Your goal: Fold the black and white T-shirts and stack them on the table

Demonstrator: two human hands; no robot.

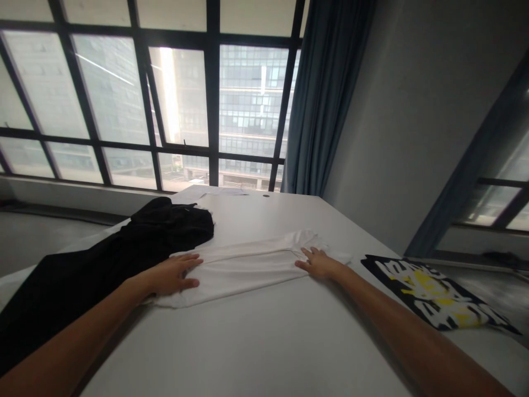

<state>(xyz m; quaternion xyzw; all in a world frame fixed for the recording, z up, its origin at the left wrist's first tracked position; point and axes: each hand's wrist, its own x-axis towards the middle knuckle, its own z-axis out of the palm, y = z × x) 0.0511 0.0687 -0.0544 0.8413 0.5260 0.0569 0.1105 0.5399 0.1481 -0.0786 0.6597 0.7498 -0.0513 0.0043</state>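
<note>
The left hand [170, 277] and right hand [318, 264], spread and gripping nothing, seem to be smoothing the white cloth [248, 270]; the next move calls for even pressure.

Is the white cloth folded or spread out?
Folded: the cloth is a long strip with a layered edge running along it, under the left hand and right hand.

Daylight enters through a dark-framed grid window [212, 99] behind a white counter [256, 347], with 1 pane [185, 105] tilted ajar and a glass-fronted building [243, 110] visible outside. A blue curtain [318, 99] hangs in folds beside a plain gray wall [384, 127], while at far right a 2nd curtain [450, 160] borders another window [491, 207]. The room is dim, and a round dark hole [266, 196] marks the counter's far end
</note>
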